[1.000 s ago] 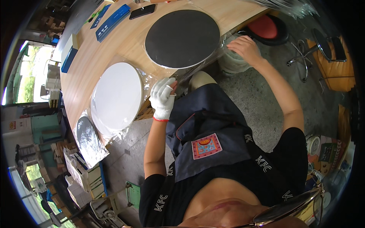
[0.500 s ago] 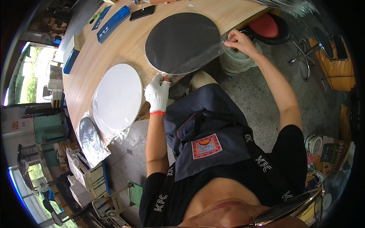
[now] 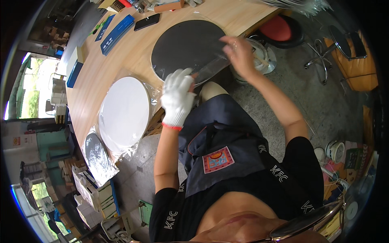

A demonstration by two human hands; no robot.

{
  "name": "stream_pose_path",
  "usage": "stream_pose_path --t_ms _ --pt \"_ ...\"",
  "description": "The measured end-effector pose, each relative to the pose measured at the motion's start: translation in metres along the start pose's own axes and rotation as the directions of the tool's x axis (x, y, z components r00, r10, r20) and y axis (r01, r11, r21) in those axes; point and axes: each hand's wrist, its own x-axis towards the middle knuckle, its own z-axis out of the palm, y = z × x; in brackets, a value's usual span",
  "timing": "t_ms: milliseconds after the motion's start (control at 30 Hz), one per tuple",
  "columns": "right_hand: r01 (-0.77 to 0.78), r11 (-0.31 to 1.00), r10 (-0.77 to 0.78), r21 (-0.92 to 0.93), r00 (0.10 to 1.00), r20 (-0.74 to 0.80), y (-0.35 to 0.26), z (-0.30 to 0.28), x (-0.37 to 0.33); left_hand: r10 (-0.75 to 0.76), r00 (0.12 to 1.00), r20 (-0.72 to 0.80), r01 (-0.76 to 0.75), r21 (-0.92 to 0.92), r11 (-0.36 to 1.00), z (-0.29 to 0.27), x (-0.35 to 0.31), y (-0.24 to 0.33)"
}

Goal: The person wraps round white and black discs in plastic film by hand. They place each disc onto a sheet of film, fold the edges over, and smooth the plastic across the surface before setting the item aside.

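Observation:
A large round black disc (image 3: 184,48) lies on the table in front of me, with clear plastic film (image 3: 212,69) along its near right edge. My left hand (image 3: 177,95), in a white knit glove with a red cuff, is closed at the film's left end, and bare fingertips show past the glove. Bare and slightly blurred, my right hand (image 3: 240,56) pinches the film's right end over the disc's right side. The film stretches between both hands. Left of my gloved hand lies a white round disc (image 3: 124,113) in clear plastic.
A wrapped dark, shiny piece (image 3: 97,156) hangs at the table's left corner. Blue boxes (image 3: 117,34) and a black phone (image 3: 146,22) lie at the back of the wooden table (image 3: 91,91). A bucket (image 3: 263,58) and a red-seated stool (image 3: 280,29) stand right.
My right hand has moved left and slightly down, over the disc's edge. My left hand has shifted right and raised onto the disc's near edge. The film between them has drawn inward.

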Motion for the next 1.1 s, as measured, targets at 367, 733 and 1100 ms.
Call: stream_pose_path --t_ms 367,733,1100 --pt "-0.746 0.222 0.873 0.628 0.439 0.212 0.08 0.005 -0.05 -0.197 0.974 0.113 0.174 0.186 0.967 0.054 -0.016 -0.046" --pt "-0.686 0.001 0.565 0.727 0.6 0.566 -0.029 0.001 0.013 -0.312 0.896 -0.317 0.142 -0.461 0.876 0.01 -0.032 -0.001" --pt "-0.022 0.572 0.37 0.82 0.899 -0.234 0.037 -0.199 0.261 -0.048 0.981 -0.187 -0.02 -0.345 0.938 0.032 -0.05 0.008"
